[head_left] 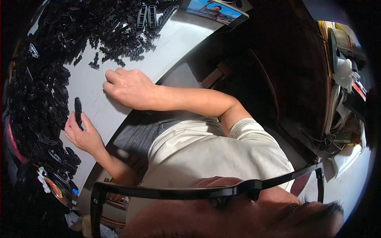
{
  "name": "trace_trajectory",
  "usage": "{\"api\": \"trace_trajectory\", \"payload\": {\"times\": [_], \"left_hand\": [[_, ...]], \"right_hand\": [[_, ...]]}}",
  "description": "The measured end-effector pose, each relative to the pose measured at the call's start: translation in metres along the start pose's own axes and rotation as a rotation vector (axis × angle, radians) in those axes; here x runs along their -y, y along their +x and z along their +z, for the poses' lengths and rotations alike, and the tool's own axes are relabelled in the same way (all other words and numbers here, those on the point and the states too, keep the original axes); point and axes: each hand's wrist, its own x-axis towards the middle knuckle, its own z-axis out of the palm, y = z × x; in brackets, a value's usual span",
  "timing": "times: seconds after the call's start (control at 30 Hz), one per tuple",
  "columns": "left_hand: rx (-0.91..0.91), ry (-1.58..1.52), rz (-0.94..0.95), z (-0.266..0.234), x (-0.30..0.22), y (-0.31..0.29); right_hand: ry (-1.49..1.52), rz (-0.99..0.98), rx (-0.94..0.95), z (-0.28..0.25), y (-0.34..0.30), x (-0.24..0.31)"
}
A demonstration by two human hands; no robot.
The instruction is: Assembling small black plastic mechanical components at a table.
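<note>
My left hand (85,137) pinches a slim, black, elongated plastic piece (77,106) between thumb and fingers, with the piece standing up from the fingertips above the white tabletop (93,89). My right hand (131,89) is closed over the table near its front edge, knuckles up and fingers curled under; whatever it holds, if anything, is hidden. Just beyond it lie loose small black plastic parts (119,51), the nearest a short way from the knuckles. To the left of my left hand spreads a heap of black plastic pieces (37,103).
A lit screen (214,11) stands at the table's far right corner. Several longer black frames (149,16) lie at the far side. A round multicoloured object (57,190) is at the near left. Stacked items (343,79) fill a shelf at the right.
</note>
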Motion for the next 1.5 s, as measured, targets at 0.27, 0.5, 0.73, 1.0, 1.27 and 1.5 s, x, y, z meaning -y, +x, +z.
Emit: {"api": "trace_trajectory", "payload": {"times": [0.27,0.5,0.73,1.0,1.27,1.5], "left_hand": [[0.111,-0.308,-0.172,-0.004,-0.028,0.005],[0.123,-0.855,-0.283,-0.002,-0.04,-0.007],[0.343,-1.328,-0.662,-0.007,-0.061,-0.002],[0.349,-1.134,-0.282,-0.005,-0.067,-0.01],[0.362,-1.194,-0.328,-0.006,-0.068,-0.015],[0.231,-1.222,-0.336,0.0,-0.071,-0.016]], "right_hand": [[0.009,0.025,-0.041,-0.002,-0.002,0.003],[0.017,0.023,-0.212,0.004,-0.01,0.001],[0.707,0.337,-0.19,-0.026,-0.019,0.004],[1.422,0.831,0.118,-0.04,-0.014,0.009],[1.471,0.819,0.216,-0.043,-0.01,0.005],[1.466,0.794,0.233,-0.042,-0.01,0.007]]}}
